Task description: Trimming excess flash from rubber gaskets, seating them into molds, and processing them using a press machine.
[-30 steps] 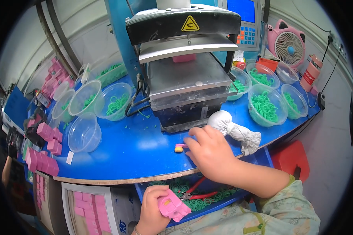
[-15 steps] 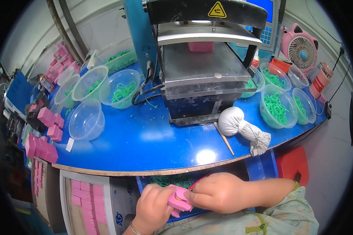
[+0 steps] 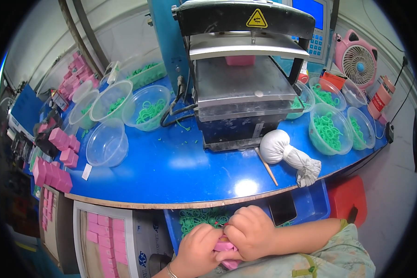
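Note:
My left hand (image 3: 197, 250) and my right hand (image 3: 252, 234) meet low in front of me, both closed around a small pink block (image 3: 226, 246). A gap in the block shows something yellowish inside. My fingers cover much of it, with the right fingers over its upper end. A bit of something red (image 3: 225, 225) shows beside the right fingers; its kind is hidden. Just beyond my hands, below the table edge, a blue bin (image 3: 171, 227) holds many green ring-shaped pieces (image 3: 197, 220). A dark flat rectangular object (image 3: 282, 208) lies at the bin's right part.
A heavy black press (image 3: 243, 129) stands on the blue table (image 3: 171, 180). A white cloth bundle (image 3: 275, 146) and wooden stick (image 3: 266, 169) lie before it. Clear bowls (image 3: 107, 155) flank it, several with green rings. A framed box (image 3: 78, 236) of pink blocks stands lower left.
My hands have come closer together, the right one turning over the pink block and covering more of it. The view has shifted slightly. The dark flat object in the bin now shows more.

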A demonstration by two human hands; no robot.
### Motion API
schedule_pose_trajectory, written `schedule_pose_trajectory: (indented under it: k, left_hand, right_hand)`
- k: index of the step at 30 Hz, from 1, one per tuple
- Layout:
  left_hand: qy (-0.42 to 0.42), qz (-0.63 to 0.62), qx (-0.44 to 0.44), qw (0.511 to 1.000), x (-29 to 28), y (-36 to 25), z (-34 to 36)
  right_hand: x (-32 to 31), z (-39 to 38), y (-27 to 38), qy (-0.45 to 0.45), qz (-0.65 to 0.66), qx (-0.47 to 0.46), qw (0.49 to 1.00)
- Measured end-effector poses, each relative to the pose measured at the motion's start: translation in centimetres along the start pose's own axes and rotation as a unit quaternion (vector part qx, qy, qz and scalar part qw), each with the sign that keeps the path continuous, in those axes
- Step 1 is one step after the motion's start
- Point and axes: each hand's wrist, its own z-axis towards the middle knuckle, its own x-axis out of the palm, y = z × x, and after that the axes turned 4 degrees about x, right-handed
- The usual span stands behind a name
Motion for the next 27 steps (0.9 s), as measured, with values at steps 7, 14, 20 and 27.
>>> schedule_pose_trajectory:
  k: [7, 14, 20, 27]
  left_hand:
    - [0.065, -0.105, -0.012, 0.992, -0.2, -0.3, -0.2]
    - [0.058, -0.223, -0.077, 0.970, -0.4, 0.2, 0.0]
    - [-0.057, -0.358, -0.263, 0.894, -0.2, -0.3, -1.0]
    - [-0.061, -0.158, -0.098, 0.981, 0.3, 1.5, -0.5]
  right_hand:
    - [-0.1, 0.1, -1.0, 0.083, 0.213, 0.091, 0.969]
    - [-0.9, 0.6, -2.2, 0.175, 0.378, 0.229, 0.880]
    - [-1.3, 0.3, -1.8, 0.091, 0.355, 0.160, 0.917]
    - [-0.3, -0.7, -1.0, 0.075, 0.325, 0.192, 0.923]
